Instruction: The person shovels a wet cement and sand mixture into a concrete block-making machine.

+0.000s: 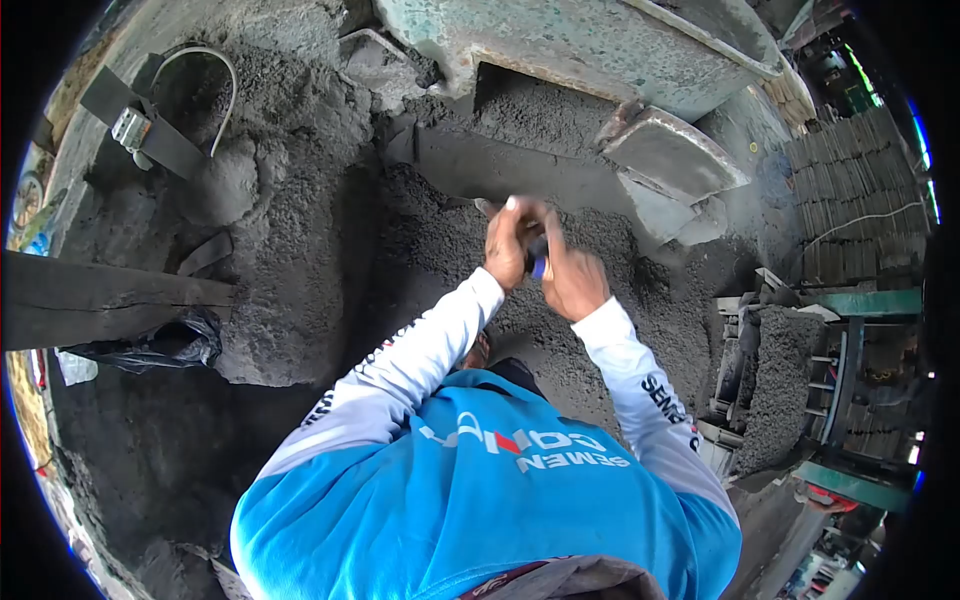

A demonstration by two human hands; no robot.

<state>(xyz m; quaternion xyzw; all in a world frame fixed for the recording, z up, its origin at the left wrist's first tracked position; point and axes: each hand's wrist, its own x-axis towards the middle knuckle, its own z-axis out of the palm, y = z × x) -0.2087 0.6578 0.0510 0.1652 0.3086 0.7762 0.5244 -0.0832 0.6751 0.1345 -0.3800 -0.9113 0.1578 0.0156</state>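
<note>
My left hand (506,248) and my right hand (576,282) are raised close together over a heap of damp grey cement mix (430,235). Between them is a small dark item with a blue patch (539,262); blur and the fingers hide what it is. The right fingers curl around its far side, their tips close to the left hand. The left thumb and fingers are closed near the same item, though whether they grip it cannot be made out.
A worn pale-green metal trough (580,60) with an opening stands ahead. To the right is a green-ended frame (865,303) beside a mould filled with grey mix (782,380), near stacked thin slabs (850,190). A wooden beam (110,300) juts from the left.
</note>
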